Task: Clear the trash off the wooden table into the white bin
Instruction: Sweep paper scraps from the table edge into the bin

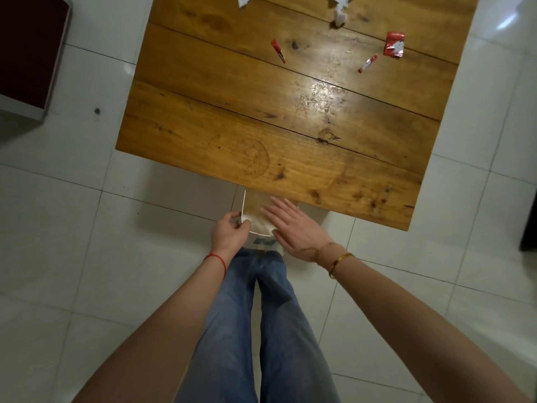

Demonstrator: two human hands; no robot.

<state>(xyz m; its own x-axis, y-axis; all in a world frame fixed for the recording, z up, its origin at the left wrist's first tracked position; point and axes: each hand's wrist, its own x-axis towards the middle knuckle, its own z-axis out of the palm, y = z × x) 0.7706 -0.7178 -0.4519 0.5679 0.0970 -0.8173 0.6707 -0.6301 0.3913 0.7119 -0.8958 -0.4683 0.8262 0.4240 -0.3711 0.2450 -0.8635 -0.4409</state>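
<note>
Wrappers (393, 44), light, crinkly scraps on the desk's (232, 112) far end, want pinching by an edge, while left hand (229, 232) grips the white bin's (255, 213) rim and right hand (293, 228) hovers spread flat.

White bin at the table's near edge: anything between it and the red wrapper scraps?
Head view: only bare wooden table separates white bin from red wrapper scraps.

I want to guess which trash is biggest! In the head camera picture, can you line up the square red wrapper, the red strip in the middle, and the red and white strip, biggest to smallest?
1. Square red wrapper, clearly largest.
2 and 3. Red strip and red and white strip: they look alike, so no ranking.
</note>
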